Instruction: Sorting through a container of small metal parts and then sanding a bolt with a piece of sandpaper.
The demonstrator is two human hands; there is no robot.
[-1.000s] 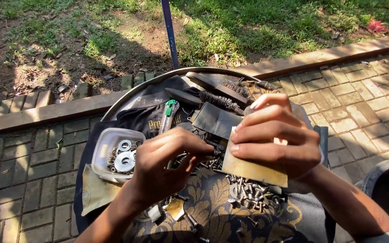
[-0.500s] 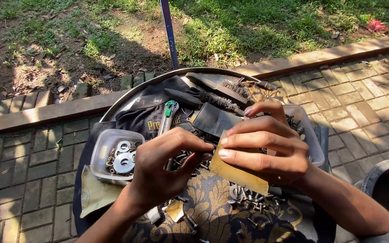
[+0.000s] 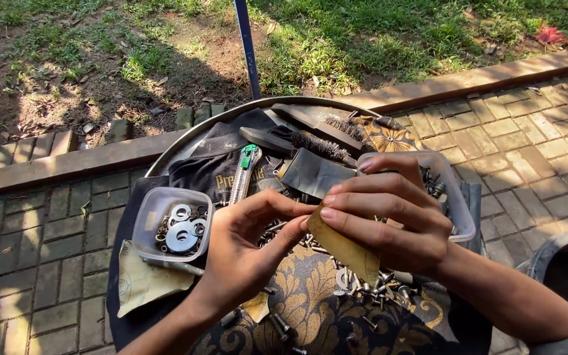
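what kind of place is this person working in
Outdoors, probably a garden or roadside repair spot. Brick paving borders a grass patch, and a round metal tray holds a tub of washers and loose bolts. Both hands work a strip of sandpaper.

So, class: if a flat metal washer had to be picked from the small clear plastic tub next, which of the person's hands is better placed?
Probably the left hand: it sits right beside the small clear plastic tub of metal washers, with only its fingertips at the tan sandpaper strip. The right hand is farther off and grips that strip.
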